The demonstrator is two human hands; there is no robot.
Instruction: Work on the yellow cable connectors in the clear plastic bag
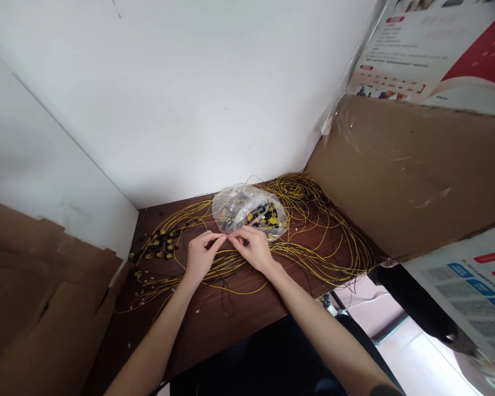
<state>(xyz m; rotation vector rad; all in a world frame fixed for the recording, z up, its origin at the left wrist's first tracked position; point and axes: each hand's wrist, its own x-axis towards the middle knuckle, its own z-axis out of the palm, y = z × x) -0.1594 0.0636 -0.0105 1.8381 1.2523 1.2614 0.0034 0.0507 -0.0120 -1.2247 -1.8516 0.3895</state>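
Note:
My left hand (pixel 201 254) and my right hand (pixel 254 247) meet over the middle of the desk, thumbs and forefingers pinched. Between the fingertips runs a thin wire (pixel 227 236); its end is too small to make out. Just behind the hands lies a clear plastic bag (pixel 231 201) with black and yellow connectors (pixel 268 214) in it. Under and beside my wrists stretches a bundle of yellow and black wires (pixel 309 254), with small pale tips at its left end. More black connectors with yellow parts (pixel 160 245) sit on wires left of my left hand.
The brown desk (pixel 247 311) meets a white wall (pixel 214 110) at the back. A coil of yellow wire (pixel 292 187) lies at the back right. Cardboard sheets stand on the left (pixel 45 286) and right (pixel 416 176). My lap is below the front edge.

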